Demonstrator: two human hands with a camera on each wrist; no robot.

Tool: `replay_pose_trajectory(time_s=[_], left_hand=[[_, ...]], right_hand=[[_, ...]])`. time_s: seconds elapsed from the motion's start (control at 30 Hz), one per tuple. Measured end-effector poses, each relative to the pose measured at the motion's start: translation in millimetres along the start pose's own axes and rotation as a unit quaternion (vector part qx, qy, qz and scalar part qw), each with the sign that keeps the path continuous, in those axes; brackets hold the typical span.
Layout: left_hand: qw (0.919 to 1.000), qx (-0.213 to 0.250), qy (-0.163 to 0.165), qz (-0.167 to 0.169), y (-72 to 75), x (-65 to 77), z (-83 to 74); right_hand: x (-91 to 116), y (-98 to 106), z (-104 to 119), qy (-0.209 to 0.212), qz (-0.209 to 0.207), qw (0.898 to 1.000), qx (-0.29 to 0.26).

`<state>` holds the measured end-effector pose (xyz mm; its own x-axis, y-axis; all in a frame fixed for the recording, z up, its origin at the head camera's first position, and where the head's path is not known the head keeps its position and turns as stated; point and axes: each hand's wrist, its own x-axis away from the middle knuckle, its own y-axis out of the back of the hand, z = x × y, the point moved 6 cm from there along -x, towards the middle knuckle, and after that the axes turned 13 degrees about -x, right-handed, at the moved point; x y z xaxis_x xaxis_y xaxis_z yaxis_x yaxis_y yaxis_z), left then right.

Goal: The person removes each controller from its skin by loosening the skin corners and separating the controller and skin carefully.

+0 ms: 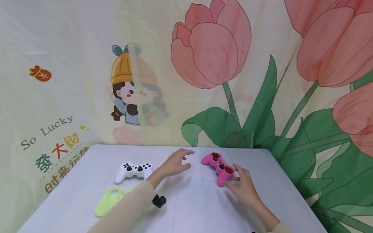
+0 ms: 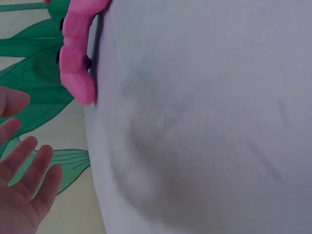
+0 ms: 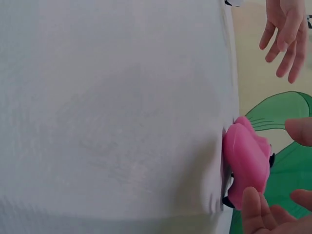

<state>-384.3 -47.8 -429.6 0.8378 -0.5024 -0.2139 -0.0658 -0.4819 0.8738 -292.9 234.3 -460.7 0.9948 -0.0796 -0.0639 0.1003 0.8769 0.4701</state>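
A pink game controller [image 1: 219, 167] with black thumbsticks and red button areas lies on the white table. My right hand [image 1: 244, 186] is at its right side, thumb and fingers spread around that end. In the right wrist view a fingertip overlaps the pink controller [image 3: 247, 156]. To the left of the controller, my left hand [image 1: 174, 164] hovers with loosely bent fingers, holding nothing. The left wrist view shows this hand [image 2: 24, 187] apart from the controller [image 2: 77, 53].
A white controller [image 1: 134, 170] lies at left, partly behind the left forearm. In front of it is a pale green, controller-shaped item [image 1: 106, 202], partly covered by the sleeve [image 1: 131, 204]. A black object [image 1: 159, 201] shows beside that sleeve. A tulip-printed curtain [image 1: 212, 48] hangs behind the table [image 1: 192, 207].
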Motion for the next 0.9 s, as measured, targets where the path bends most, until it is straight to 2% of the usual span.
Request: replay_pose_trajectory(time_s=[0.2, 0.33, 0.67, 0.9], left_hand=[[0.9995, 0.024, 0.006, 0.020, -27.5, -23.2, -7.8], [0.9995, 0.011, 0.010, 0.028, -43.8, -38.2, -9.1], [0.9994, -0.005, -0.014, 0.032, -63.4, -73.4, -17.1], [0.9989, -0.009, 0.003, 0.045, -80.3, -84.4, -12.4]], right_hand=[[-2.9, -0.4, -7.9, -0.008, 0.001, 1.000, -0.001], [-4.0, -0.6, -12.5, -0.018, 0.002, 1.000, 0.001], [-11.4, -3.5, -23.7, -0.050, 0.009, 0.999, -0.013], [-15.5, -10.9, -27.9, -0.080, 0.020, 0.995, -0.055]])
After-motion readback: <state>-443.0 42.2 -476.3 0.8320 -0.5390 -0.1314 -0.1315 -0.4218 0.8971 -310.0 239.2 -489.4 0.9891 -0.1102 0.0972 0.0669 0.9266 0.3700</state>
